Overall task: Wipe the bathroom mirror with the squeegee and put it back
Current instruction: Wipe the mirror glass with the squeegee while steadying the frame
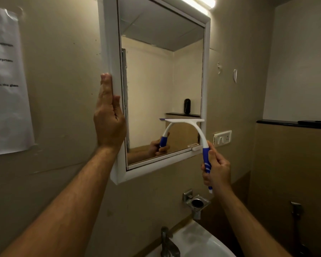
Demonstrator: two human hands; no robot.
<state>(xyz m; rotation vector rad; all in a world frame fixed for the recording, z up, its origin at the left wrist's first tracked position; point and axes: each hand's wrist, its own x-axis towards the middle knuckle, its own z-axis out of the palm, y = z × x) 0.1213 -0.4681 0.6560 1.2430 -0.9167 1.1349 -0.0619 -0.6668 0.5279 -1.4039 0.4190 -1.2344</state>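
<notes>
The white-framed mirror (163, 75) hangs on the beige wall. Its white frame (109, 52) is gripped at the left edge by my left hand (108, 117), fingers flat along the side and thumb on the front. My right hand (216, 169) is closed around the blue and white handle of the squeegee (200, 134). The squeegee's white blade lies flat against the glass in the lower right part of the mirror, near the right frame edge. The glass reflects the squeegee and my hand.
A white sink (195, 243) with a metal tap (168, 242) sits below. A metal holder (196, 203) is fixed on the wall under the mirror. A switch plate (222, 137) is to the right, a paper notice (6, 80) to the left, a dark ledge (293, 124) at far right.
</notes>
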